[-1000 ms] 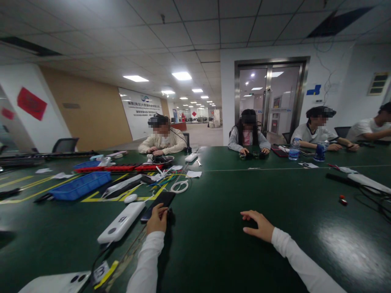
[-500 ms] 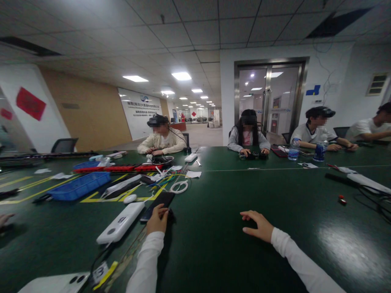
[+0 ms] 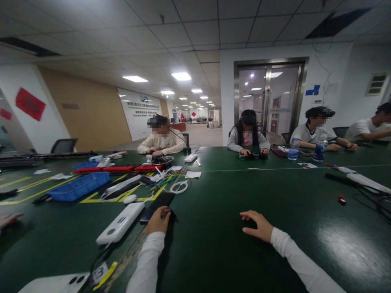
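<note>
My left hand (image 3: 158, 221) is beside the near end of a black phone (image 3: 159, 205). Its thumb and forefinger are pinched together around something small and dark that I cannot make out. My right hand (image 3: 258, 226) hovers or rests over the green table (image 3: 210, 252), empty, with thumb and fingers apart. To the left of my left hand lies a white power bank (image 3: 121, 222) with a cable. A white phone (image 3: 53, 283) with two lenses is partly visible at the lower left.
A blue tray (image 3: 80, 187), a coiled white cable (image 3: 179, 187) and loose wires lie ahead left. At right are a small red object (image 3: 341, 200) and black cables. Two bottles (image 3: 293, 149) stand near co-workers across the table. Another person's hand (image 3: 9, 221) is at the left edge.
My left hand has shifted very slightly, the pinch now drawn a little lower and to the right. My right hand stays still. The other person's hand at the left edge has moved further in.
</note>
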`<act>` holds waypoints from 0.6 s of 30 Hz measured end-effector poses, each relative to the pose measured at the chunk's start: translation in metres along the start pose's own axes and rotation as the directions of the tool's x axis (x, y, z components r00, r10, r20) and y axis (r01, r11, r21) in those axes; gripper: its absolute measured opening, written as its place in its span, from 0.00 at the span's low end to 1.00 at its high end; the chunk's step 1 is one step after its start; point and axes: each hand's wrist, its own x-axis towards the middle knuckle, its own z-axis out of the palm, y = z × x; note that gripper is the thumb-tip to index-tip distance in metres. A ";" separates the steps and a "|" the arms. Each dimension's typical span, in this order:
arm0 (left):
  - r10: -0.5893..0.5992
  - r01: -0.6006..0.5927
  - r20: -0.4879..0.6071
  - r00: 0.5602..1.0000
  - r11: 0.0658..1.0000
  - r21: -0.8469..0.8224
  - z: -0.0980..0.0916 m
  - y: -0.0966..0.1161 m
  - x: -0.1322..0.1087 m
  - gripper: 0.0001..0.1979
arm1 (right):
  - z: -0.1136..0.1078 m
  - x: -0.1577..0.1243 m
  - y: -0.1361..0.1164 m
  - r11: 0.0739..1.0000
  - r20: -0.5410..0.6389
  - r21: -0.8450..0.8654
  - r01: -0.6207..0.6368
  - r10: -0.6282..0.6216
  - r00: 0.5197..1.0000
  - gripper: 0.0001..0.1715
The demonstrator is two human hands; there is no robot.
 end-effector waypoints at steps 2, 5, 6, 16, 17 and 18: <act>0.017 -0.017 0.008 1.000 1.000 0.024 -0.001 -0.001 0.000 0.15 | 0.000 0.000 0.001 1.000 0.003 0.001 0.001 -0.001 1.000 0.26; 0.025 -0.025 0.011 1.000 0.999 0.041 0.000 0.001 -0.001 0.14 | 0.003 0.003 0.003 1.000 -0.008 -0.009 -0.006 0.006 1.000 0.26; 0.034 -0.035 0.013 0.999 0.999 0.041 0.002 0.003 -0.002 0.14 | 0.004 0.004 0.004 1.000 -0.012 -0.014 -0.012 0.012 1.000 0.26; 0.353 -0.291 0.286 0.891 0.927 -0.239 0.072 0.125 -0.070 0.16 | 0.006 0.007 0.005 0.997 -0.034 -0.073 0.014 -0.016 0.999 0.30; 0.388 -0.303 0.305 0.870 0.908 -0.289 0.082 0.141 -0.080 0.17 | 0.006 0.007 0.005 0.995 -0.036 -0.091 0.037 -0.040 0.999 0.31; 0.419 -0.312 0.318 0.850 0.888 -0.337 0.090 0.155 -0.088 0.17 | 0.006 0.008 0.006 0.993 -0.040 -0.107 0.055 -0.060 0.997 0.32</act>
